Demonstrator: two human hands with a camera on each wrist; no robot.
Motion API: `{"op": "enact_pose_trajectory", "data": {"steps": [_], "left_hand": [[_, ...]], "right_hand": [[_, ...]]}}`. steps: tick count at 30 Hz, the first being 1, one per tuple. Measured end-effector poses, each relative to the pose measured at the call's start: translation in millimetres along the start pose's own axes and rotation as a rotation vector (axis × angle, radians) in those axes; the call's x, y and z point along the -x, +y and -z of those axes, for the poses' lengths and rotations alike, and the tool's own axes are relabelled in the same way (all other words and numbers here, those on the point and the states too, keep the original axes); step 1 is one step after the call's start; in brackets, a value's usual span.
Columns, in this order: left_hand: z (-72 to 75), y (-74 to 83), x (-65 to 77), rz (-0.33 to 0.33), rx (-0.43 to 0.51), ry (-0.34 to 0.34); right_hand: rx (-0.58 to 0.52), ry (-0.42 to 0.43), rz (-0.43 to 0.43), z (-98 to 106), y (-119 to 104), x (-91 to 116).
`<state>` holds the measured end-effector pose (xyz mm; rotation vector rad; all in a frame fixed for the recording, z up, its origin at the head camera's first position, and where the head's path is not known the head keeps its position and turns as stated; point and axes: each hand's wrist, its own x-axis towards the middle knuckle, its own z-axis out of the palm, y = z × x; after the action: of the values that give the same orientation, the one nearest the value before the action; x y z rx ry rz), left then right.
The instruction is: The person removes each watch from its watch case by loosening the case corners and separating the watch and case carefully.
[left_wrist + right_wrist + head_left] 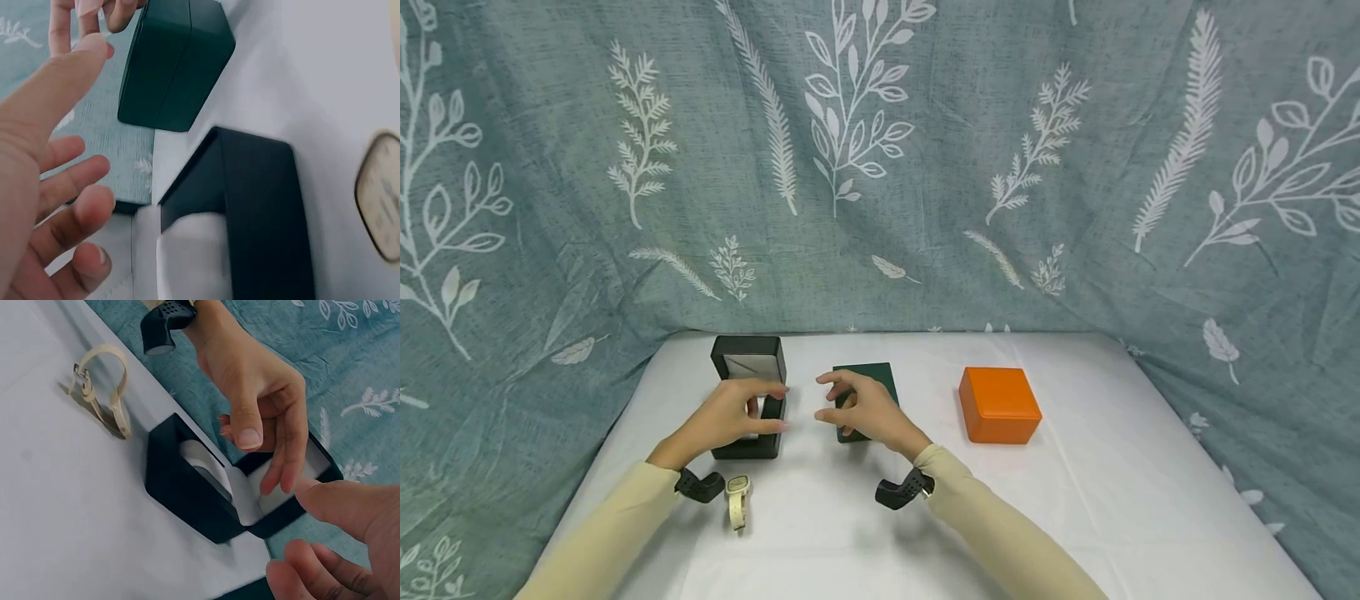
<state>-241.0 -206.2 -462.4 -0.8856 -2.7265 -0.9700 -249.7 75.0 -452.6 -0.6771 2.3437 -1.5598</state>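
An open black watch box (747,450), its lid raised at the back, stands left of centre. My left hand (726,414) hovers over it with thumb and fingers spread apart and loosely bent, holding nothing. Inside the box sits a white cushion (203,461), plain in the right wrist view. My right hand (872,410) is held over a closed dark green box (880,377) and partly hides it; its fingers are loosely bent and empty. A wristwatch with a cream strap (737,504) and pale dial lies on the table in front of the black box, near my left wrist.
An orange box (1002,400), closed, stands to the right of the green one. White cloth (1112,500) covers the table. Behind and at the sides hangs a green-blue curtain (940,275) with white leaf patterns. Each wrist wears a black camera band (898,492).
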Motion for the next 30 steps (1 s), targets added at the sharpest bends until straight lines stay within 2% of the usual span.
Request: {"op": "enact_pose_trajectory", "data": {"steps": [8,14,23,30], "left_hand": [[-8.8,15.8,-17.0,0.045,0.038,-0.072],[-16.6,20.4,-29.8,0.036,0.026,-0.121],[-29.8,22.7,-44.5,0.010,0.001,-0.126],[-38.6,22.6,-50.0,0.032,0.032,-0.154]], "right_hand": [[0.042,0.035,0.005,24,7,7],[0.063,0.059,0.005,41,15,14],[0.072,0.092,-0.020,61,25,22],[0.088,0.087,-0.003,72,35,27]]}}
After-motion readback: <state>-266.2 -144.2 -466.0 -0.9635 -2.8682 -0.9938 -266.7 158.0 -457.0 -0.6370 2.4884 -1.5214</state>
